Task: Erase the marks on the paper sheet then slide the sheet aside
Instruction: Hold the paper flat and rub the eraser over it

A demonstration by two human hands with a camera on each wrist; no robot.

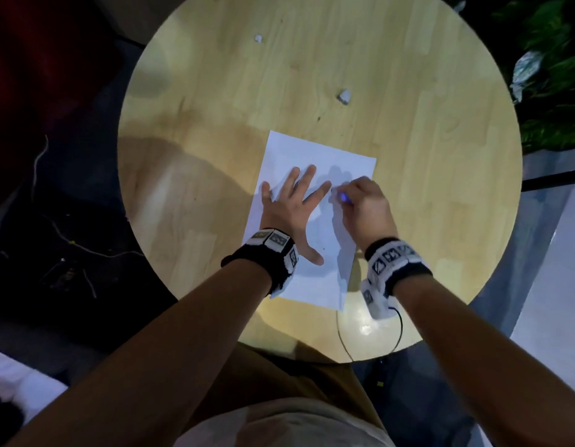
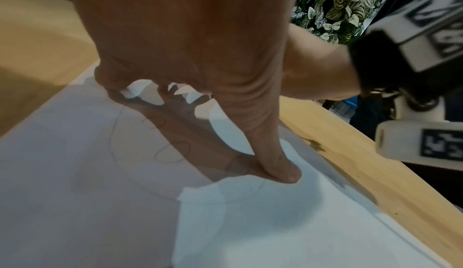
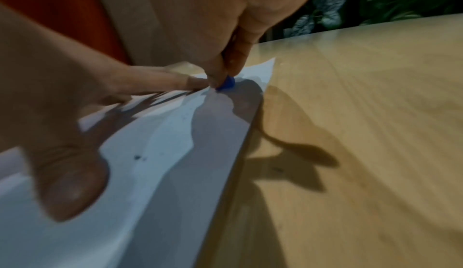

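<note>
A white paper sheet (image 1: pixel 315 227) lies on the round wooden table (image 1: pixel 215 108), near its front edge. My left hand (image 1: pixel 289 204) lies flat on the sheet with fingers spread, pressing it down. My right hand (image 1: pixel 360 204) pinches a small blue eraser (image 1: pixel 343 197) and holds its tip on the paper, right beside the left index fingertip. In the right wrist view the blue eraser (image 3: pixel 226 84) touches the sheet (image 3: pixel 155 153) near its far corner. Faint pencil loops (image 2: pixel 172 151) show on the paper (image 2: pixel 250 222) in the left wrist view, under the hand's shadow.
Two small crumpled white scraps (image 1: pixel 344 96) (image 1: pixel 258 38) lie on the far part of the table. A black cable (image 1: pixel 399 327) loops off the front edge by my right wrist. Green plants (image 1: pixel 550 75) stand at the right, and a dark floor with wires is on the left.
</note>
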